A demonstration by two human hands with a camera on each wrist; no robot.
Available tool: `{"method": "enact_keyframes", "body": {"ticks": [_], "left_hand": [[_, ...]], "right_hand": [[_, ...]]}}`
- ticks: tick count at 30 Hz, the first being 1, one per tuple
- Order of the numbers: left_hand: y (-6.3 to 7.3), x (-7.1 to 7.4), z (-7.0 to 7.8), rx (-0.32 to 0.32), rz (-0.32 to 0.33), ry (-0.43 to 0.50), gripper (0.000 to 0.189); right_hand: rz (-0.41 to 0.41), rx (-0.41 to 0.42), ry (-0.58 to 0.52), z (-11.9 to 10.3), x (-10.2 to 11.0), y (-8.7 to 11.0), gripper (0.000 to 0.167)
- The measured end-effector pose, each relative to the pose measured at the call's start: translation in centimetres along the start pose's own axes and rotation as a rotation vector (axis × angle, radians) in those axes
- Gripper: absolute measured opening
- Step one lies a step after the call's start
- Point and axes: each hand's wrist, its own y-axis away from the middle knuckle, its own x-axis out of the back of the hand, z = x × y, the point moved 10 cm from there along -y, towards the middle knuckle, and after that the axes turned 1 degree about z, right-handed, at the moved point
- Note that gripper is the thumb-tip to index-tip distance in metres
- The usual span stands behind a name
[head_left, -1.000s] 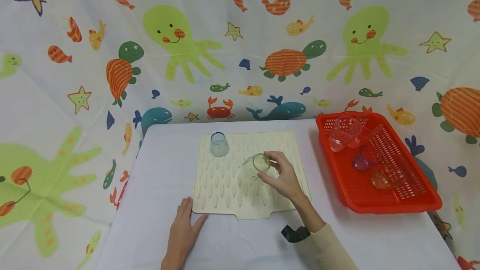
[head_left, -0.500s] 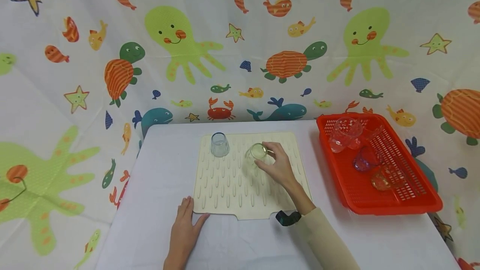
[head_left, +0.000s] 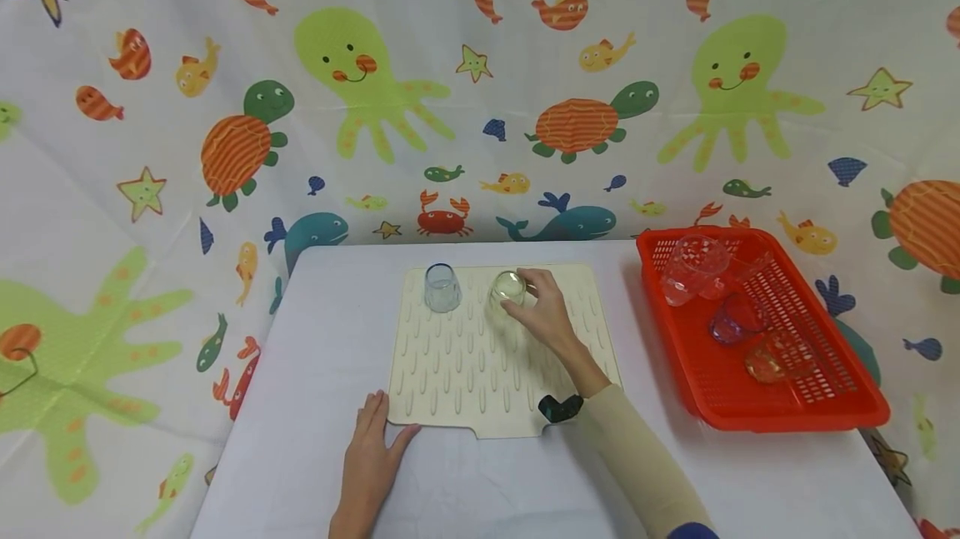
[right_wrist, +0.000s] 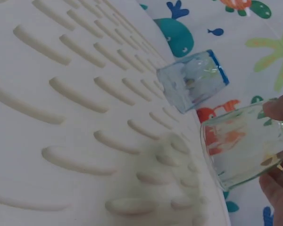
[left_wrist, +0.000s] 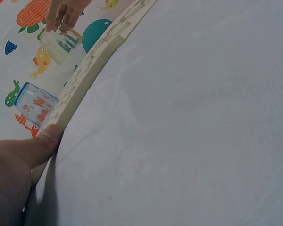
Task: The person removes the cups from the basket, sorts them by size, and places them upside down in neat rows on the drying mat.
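My right hand (head_left: 543, 308) holds a clear drinking glass with a yellow-green tint (head_left: 507, 289) between thumb and fingers, its mouth facing up. The glass is over the back middle of a cream ribbed drying mat (head_left: 465, 364). In the left wrist view a small gap shows between this glass (left_wrist: 61, 44) and the mat. A blue-tinted glass (head_left: 442, 289) stands upright on the mat's back left corner. My left hand (head_left: 369, 460) lies at the front left corner, its thumb (left_wrist: 49, 134) against the mat's edge and its fingers fairly straight.
A red plastic basket (head_left: 678, 364) stands on the right of the white-covered table (head_left: 322, 331). Inside lie several clear glasses, including a pinkish one (head_left: 693, 264), a purple one (head_left: 738, 318) and an amber one (head_left: 768, 360). A sea-animal printed cloth (head_left: 480, 106) hangs behind.
My right hand has carried the yellow-green glass away from me toward the mat's back edge, closer to the blue glass. My left hand stays at the mat's corner.
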Motion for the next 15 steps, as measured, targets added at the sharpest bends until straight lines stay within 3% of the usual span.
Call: {"method": "enact_keyframes", "body": {"ticks": [4,15], "left_hand": [[0.0,0.2,0.0,-0.008,0.016,0.003,0.085],[0.1,-0.1,-0.5,0.026,-0.031,0.011,0.086]], "right_hand": [[-0.015,-0.026,0.025,0.5,-0.7,-0.8,0.061],[-0.075,-0.058,0.068,1.7,-2.0,-2.4,0.061]]}}
